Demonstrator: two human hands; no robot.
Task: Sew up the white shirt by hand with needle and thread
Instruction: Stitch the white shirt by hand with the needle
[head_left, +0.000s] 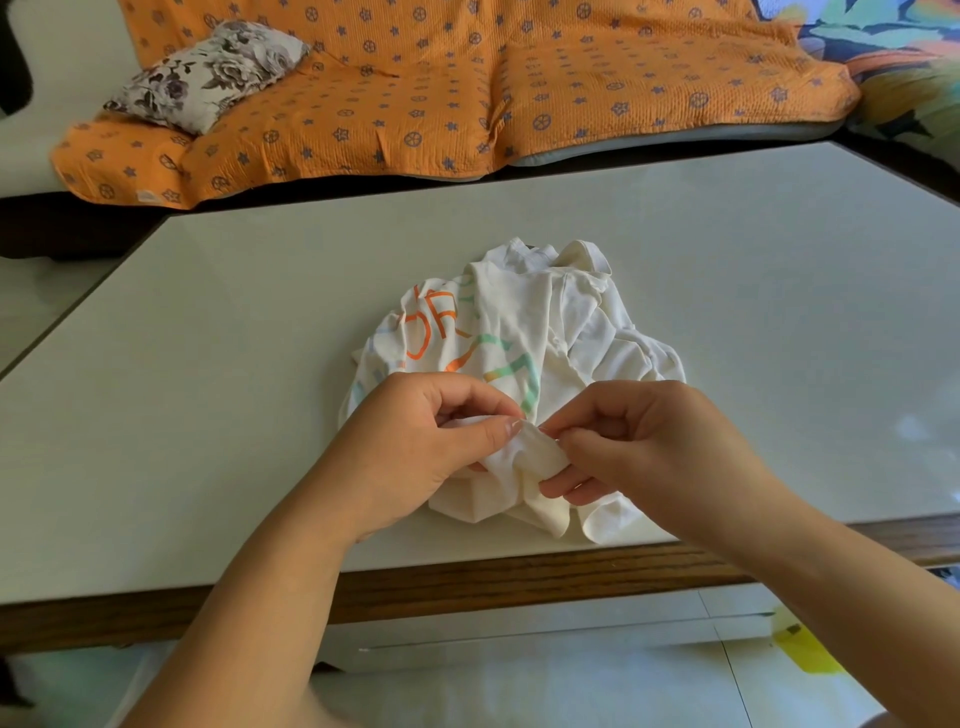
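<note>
Left hand (415, 441): fingers curled, thumb and forefinger pinching a shirt fold.
Right hand (639, 447): fingers curled, pinching the same fold.
Crumpled white cotton shirt (524, 332): bunched on pale table (260, 312), orange-green lettering showing.

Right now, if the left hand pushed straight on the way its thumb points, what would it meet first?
The left hand points rightward, so it would first press into the fold of the white shirt it pinches, then the right hand pinching the same fold. Depth is uncertain from one view.
</note>
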